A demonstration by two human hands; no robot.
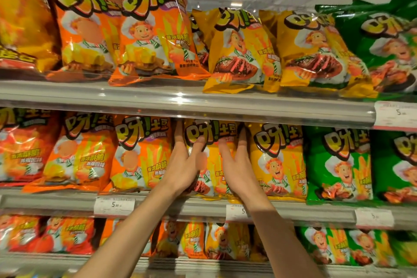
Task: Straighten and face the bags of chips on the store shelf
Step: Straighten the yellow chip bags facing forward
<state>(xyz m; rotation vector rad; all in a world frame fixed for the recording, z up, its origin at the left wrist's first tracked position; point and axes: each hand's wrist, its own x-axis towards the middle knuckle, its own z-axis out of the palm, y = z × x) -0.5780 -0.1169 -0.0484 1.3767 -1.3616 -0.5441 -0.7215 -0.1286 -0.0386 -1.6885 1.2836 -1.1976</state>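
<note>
Fingers (180, 133) of the left hand (184, 165) reach straight up along the left edge of a yellow bag (211, 142) on the middle shelf (67, 201), with the thumb laid across the bag's front. The right hand (237, 169) mirrors it: its fingers (242, 140) run up the bag's right edge and slip into the gap beside the next bag, thumb on the front. Both hands are spread and fairly straight, pressing the bag between them rather than curling round it.

That bag stands upright, long axis vertical, logo at the top, front facing out, near the centre of the middle shelf.

On this shelf seven bag fronts show in the row: one red-orange bag (20, 149) at far left, two orange bags (85, 156), two yellow ones counting the held bag, the second yellow bag (277, 160) just to its right, and two green bags (338, 165) at right. All stand upright.

On the top shelf (158, 95) five matching bags show clearly: two orange (149, 31), two yellow (239, 49) leaning a little and overhanging the shelf lip, and one green (383, 47), with a large yellow-orange bag (22, 18) at far left.

A bottom shelf holds more of the same bags, blurred and partly hidden by the forearms, so their count is unclear.

Four price tags (114, 205) sit on the shelf rails.
</note>
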